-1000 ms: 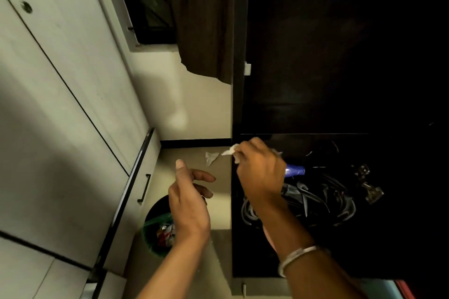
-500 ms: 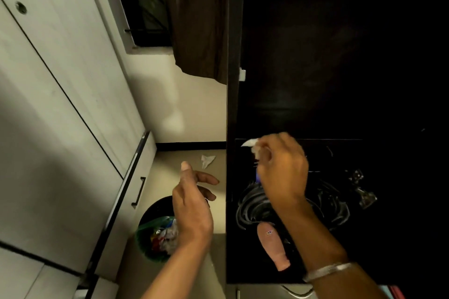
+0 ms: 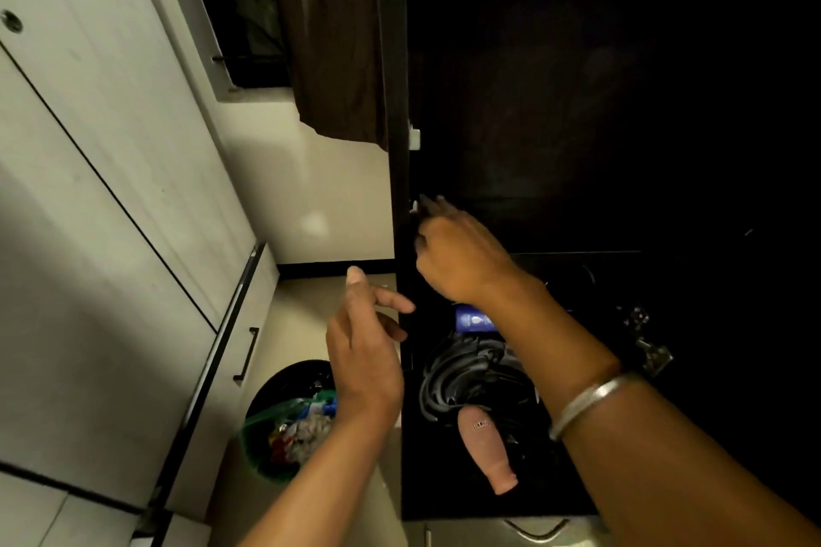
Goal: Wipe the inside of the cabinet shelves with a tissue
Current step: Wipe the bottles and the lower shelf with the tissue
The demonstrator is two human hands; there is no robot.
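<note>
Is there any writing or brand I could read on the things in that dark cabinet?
Nothing reads clearly.
Pink bottle: a small mark, too blurred to read.
Blue tube: a pale logo, no legible letters.
Bin: coloured wrappers, print too small.

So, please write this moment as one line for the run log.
right hand: presses tissue on cabinet side wall | left hand: open, holds nothing | shelf: coiled cable, untouched

Bin (image 3: 284, 404) — cables (image 3: 462, 373), pink bottle (image 3: 486, 451).
</note>
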